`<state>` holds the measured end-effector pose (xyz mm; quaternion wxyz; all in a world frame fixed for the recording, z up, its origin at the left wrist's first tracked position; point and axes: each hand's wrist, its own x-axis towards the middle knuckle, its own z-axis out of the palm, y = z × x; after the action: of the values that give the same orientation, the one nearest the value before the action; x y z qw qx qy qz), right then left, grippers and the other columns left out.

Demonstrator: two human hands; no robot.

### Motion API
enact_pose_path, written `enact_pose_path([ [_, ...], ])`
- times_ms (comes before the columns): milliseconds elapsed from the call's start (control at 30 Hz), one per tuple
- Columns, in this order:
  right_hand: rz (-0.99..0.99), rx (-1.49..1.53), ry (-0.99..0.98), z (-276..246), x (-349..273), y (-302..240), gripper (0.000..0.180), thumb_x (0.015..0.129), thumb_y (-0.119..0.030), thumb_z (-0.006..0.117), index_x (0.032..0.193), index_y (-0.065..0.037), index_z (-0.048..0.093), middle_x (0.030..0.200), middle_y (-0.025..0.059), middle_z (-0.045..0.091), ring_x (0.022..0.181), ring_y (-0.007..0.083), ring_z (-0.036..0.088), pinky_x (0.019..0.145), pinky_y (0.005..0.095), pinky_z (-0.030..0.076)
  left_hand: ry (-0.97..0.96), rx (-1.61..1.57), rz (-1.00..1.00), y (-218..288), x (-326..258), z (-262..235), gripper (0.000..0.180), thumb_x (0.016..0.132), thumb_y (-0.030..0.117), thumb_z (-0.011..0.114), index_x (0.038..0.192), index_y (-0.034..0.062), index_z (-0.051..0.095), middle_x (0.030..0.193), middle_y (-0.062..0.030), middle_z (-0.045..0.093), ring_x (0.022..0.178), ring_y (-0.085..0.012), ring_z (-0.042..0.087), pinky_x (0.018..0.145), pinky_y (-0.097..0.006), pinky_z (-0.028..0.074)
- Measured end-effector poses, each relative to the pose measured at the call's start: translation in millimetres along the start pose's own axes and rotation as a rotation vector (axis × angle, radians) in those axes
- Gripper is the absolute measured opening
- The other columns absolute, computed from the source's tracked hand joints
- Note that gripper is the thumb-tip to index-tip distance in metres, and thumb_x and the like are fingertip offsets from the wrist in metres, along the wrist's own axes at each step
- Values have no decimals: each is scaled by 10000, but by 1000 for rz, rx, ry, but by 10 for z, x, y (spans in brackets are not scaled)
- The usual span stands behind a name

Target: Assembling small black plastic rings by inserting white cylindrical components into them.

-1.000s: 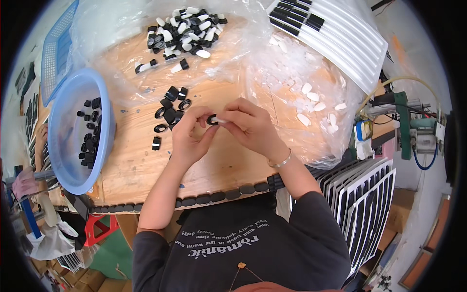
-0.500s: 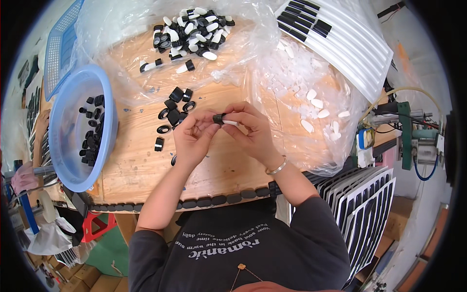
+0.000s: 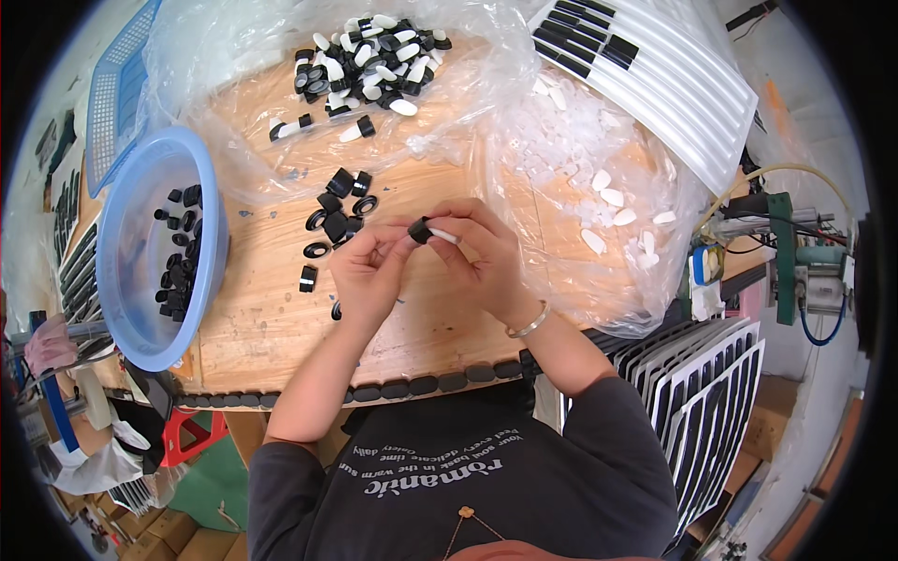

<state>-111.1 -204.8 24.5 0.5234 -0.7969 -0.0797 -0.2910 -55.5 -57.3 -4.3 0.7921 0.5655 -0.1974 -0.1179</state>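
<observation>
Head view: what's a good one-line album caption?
Left hand and right hand hold a black cap and white tab over a wooden table, a blue basin to the left.

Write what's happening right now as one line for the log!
left hand: pinching black piece | right hand: holding white piece | nearby: loose black parts, blue basin

Back from the grip of the right hand [image 3: 475, 260], a narrow silvery bangle [image 3: 535, 323] rings the wrist. Farther from the grip come short, loose dark grey sleeves [image 3: 625, 425] and a matching T-shirt [image 3: 580, 486], its chest printed with pale lettering [image 3: 432, 473]. Farthest off, a thin chain [image 3: 455, 534] carries a gold-coloured, flower-shaped pendant [image 3: 466, 512].
</observation>
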Motion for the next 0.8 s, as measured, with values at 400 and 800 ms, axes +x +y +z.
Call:
enact_pose_path([
  [400, -46, -27, -4, 36, -21, -22, 209, 781, 51, 668, 973, -22, 627, 997, 110, 608, 822, 248, 622, 689, 296, 511, -15, -5, -11, 73, -5, 13, 136, 853, -137, 554, 961, -70, 602, 1059, -124, 625, 981, -146, 612, 874, -247, 506],
  [800, 24, 70, 29, 32, -108, -25, 216, 827, 28, 655, 1030, 19, 581, 1022, 135, 624, 896, 199, 634, 757, 273, 519, -122, 117, 115, 58, 26, 39, 109, 846, -102, 546, 911, -15, 543, 974, -85, 565, 898, -129, 546, 845, -216, 414],
])
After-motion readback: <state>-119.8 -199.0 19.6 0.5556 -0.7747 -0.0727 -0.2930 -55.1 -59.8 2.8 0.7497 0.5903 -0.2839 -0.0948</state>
